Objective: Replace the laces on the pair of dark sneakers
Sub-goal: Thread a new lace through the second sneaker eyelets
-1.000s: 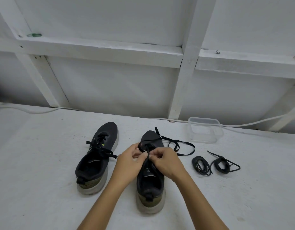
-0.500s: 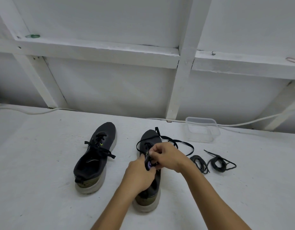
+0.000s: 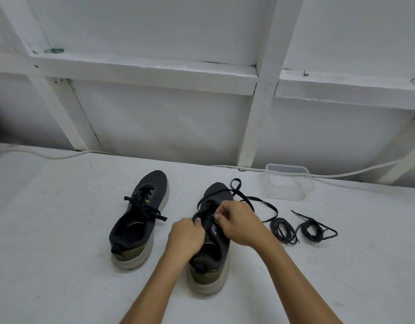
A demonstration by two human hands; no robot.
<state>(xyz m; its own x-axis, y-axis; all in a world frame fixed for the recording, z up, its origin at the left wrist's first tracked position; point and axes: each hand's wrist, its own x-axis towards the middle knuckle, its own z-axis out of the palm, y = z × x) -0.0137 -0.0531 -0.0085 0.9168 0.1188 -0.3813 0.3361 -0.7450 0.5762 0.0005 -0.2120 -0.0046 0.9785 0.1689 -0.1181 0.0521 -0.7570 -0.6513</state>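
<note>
Two dark sneakers stand on the white surface, toes pointing away from me. The left sneaker [image 3: 138, 220] is laced and tied. At the right sneaker [image 3: 212, 256], my left hand [image 3: 186, 237] grips the shoe's left eyelet edge with curled fingers. My right hand [image 3: 240, 224] pinches the black flat lace [image 3: 262, 202] at an eyelet. The lace's loose length loops over the toe and trails to the right on the surface. The tongue, with a purple mark, shows between my hands.
Two coiled black laces [image 3: 283, 231] [image 3: 312, 230] lie to the right of the shoe. A clear plastic container [image 3: 288, 182] stands behind them near the white framed wall. A white cable [image 3: 61, 155] runs along the wall's foot.
The left hand moved from the lace at the middle of the shoe down to its left side. The right hand stays at the eyelets, and the lace loop over the toe has shifted.
</note>
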